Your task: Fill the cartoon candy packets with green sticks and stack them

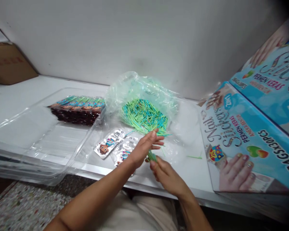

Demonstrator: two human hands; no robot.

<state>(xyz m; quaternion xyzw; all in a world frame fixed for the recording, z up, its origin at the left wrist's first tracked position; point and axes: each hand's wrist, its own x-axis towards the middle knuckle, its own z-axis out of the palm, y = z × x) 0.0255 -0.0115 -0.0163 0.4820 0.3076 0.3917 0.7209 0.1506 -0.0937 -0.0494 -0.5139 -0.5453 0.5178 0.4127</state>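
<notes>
My right hand (pixel 167 175) is closed around a small bundle of thin green sticks (pixel 151 156). Right above the bundle, my left hand (pixel 146 145) has its fingers stretched out, and its palm side is partly hidden. Beyond both hands, a clear plastic bag (pixel 135 84) lies open with a heap of thin green and blue sticks (pixel 144 116) spilling toward me. Two printed foil sachets (pixel 108 145) with a cartoon figure lie beside my left forearm, one partly covered by it.
At left, a clear plastic tray (pixel 51 141) holds a stacked row of printed sachets (pixel 78 110) and overhangs the table edge. Blue printed boxes (pixel 240 138) stand at right. A few loose sticks (pixel 194 157) lie on the white table. A cardboard box (pixel 11 64) sits far left.
</notes>
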